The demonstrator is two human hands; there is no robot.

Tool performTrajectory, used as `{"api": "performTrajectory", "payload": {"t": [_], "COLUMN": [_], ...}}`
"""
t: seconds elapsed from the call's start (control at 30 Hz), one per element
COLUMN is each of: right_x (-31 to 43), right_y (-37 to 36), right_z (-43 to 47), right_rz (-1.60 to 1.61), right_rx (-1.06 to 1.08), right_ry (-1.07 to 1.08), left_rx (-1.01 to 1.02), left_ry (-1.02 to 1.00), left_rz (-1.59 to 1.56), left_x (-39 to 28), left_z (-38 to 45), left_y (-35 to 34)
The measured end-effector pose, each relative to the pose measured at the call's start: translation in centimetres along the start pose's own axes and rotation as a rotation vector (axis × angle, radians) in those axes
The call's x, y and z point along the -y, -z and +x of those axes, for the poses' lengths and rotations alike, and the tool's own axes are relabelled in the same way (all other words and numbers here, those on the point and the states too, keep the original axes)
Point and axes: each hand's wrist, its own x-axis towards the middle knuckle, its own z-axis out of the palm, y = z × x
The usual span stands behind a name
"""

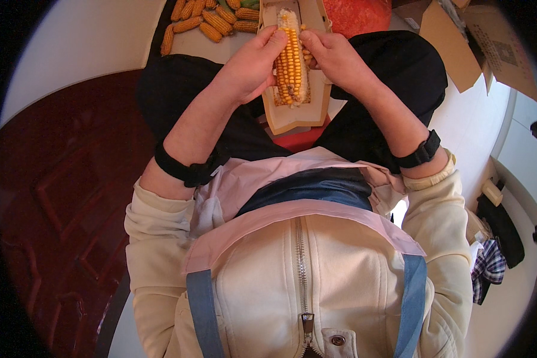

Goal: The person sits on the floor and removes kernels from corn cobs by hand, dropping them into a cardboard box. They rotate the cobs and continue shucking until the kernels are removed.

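Note:
An ear of dried yellow corn [290,65] is held upright in the picture between my two hands. Its upper end and right side are bare of kernels. My left hand [255,62] grips its left side, the thumb lying on the kernel rows. On the right, my right hand [331,56] is at the stripped side with its thumb bent, and loose kernels [307,54] show by its fingers. Below the ear lies a long cardboard tray [295,117] between my knees, partly hidden by the corn and hands.
Several dried corn ears [217,22] lie beyond my left knee. Past the tray is a red bag or container [357,17]. An opened cardboard box [452,49] stands at the upper right. A dark red door [80,192] is at the left, and a checked cloth [488,268] at the lower right.

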Motion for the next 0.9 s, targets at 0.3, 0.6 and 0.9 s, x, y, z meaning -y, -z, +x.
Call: {"api": "performTrajectory", "payload": {"t": [0.3,0.6,0.9], "right_x": [-1.1,-0.2,0.3], "right_y": [0.1,0.2,0.7], "right_z": [0.1,0.8,0.2], "right_rz": [-0.142,-0.037,0.025], "right_rx": [-0.041,-0.093,-0.050], "right_ry": [0.082,0.005,0.033], "left_rx": [-0.153,-0.154,-0.094], "left_ry": [-0.121,-0.182,-0.152], "left_rz": [0.502,0.896,0.738], "left_x": [0.2,0.8,0.5], "left_z": [0.1,0.7,0.2], "left_y": [0.3,1.0,0.6]}}
